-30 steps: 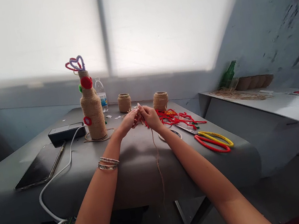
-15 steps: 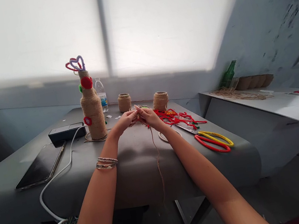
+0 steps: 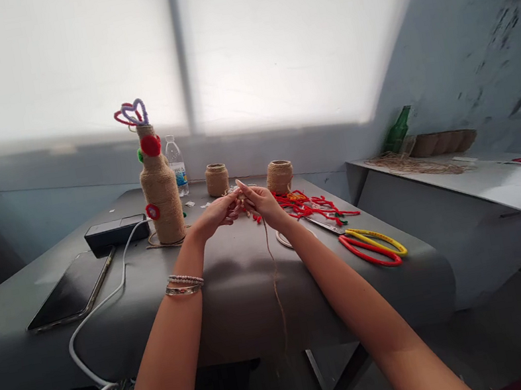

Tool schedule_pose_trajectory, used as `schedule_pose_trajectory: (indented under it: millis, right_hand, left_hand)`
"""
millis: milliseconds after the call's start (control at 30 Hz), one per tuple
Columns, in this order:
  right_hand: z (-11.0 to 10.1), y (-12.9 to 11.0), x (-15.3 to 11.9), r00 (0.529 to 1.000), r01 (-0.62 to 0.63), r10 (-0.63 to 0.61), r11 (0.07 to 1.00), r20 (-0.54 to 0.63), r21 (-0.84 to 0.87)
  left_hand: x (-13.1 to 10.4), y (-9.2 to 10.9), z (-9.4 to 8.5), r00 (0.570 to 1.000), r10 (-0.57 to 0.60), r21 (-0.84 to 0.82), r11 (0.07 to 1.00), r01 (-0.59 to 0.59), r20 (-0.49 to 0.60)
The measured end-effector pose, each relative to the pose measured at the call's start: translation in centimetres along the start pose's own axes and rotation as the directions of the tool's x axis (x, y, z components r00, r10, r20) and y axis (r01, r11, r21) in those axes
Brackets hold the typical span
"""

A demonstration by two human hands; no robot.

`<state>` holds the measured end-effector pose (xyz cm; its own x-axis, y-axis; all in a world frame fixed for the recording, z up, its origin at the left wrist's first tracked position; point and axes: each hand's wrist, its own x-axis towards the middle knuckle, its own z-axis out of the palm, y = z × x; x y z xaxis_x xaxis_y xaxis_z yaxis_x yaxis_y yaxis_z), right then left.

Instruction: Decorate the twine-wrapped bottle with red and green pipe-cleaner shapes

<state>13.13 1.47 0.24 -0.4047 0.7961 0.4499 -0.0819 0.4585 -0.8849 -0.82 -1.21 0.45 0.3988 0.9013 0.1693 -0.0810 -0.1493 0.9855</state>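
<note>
My left hand (image 3: 218, 215) and my right hand (image 3: 261, 203) meet over the middle of the table, fingers pinched together at the tips. A thin brown length of twine (image 3: 277, 286) runs down from my right hand and hangs past the table's front edge. What lies between the fingertips is mostly hidden, though the twine comes from there. Behind my right hand stands a twine-wrapped jar (image 3: 280, 177); a second wrapped jar (image 3: 217, 180) is beyond my left hand. Red fuzzy pipe cleaners (image 3: 317, 204) lie heaped to the right of my hands.
Scissors (image 3: 370, 246) with red and yellow handles lie at right. To the left stand a twine-wrapped bottle (image 3: 162, 195), a plastic water bottle (image 3: 177, 166), a phone (image 3: 71, 289) and a dark box (image 3: 116, 234) with a white cable (image 3: 122, 283). A green bottle (image 3: 398, 130) leans on another table.
My hands stay together at nearly the same place. My left fingers have loosened and drawn slightly back from the right ones. The hanging twine has shifted a little.
</note>
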Motion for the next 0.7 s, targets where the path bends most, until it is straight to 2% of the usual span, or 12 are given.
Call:
schedule_pose_trajectory:
  millis: [67, 167, 233, 267, 367, 467, 600, 700]
  right_hand:
    - [0.1, 0.5, 0.1, 0.997, 0.032, -0.037, 0.996, -0.072, -0.077]
    - [0.1, 1.3, 0.0, 0.961, 0.095, -0.182, 0.926, -0.21, -0.366]
    - [0.1, 1.6, -0.1, 0.949, 0.103, -0.239, 0.85, -0.204, -0.517]
    - [0.2, 1.7, -0.2, 0.964, 0.098, -0.213, 0.842, -0.161, -0.53]
    - [0.3, 1.5, -0.2, 1.0, 0.018, -0.016, 0.933, 0.009, -0.36]
    - [0.3, 0.7, -0.3, 0.987, -0.104, 0.122, 0.981, 0.107, -0.162]
    - [0.3, -0.5, -0.7, 0.964, -0.188, 0.183, 0.982, 0.193, 0.004]
    - [0.3, -0.9, -0.8, 0.963, -0.214, 0.191, 0.971, 0.19, 0.109]
  left_hand:
    - [0.3, -0.2, 0.7, 0.997, -0.034, -0.009, 0.999, 0.034, -0.065]
    - [0.8, -0.3, 1.9, 0.974, -0.08, -0.006, 0.997, 0.08, -0.21]
    - [1.0, -0.2, 2.3, 0.952, -0.068, 0.012, 0.997, 0.075, -0.297]
    - [1.0, -0.1, 2.3, 0.94, -0.052, 0.029, 0.997, 0.066, -0.337]
    - [0.8, 0.3, 1.8, 0.918, -0.005, 0.091, 0.995, 0.045, -0.397]
    - [0.5, 0.6, 1.3, 0.921, 0.015, 0.106, 0.994, 0.029, -0.389]
    - [0.3, 0.9, 1.4, 0.914, 0.013, 0.065, 0.998, 0.014, -0.405]
    - [0.6, 0.9, 1.3, 0.916, -0.001, 0.016, 1.0, 0.009, -0.401]
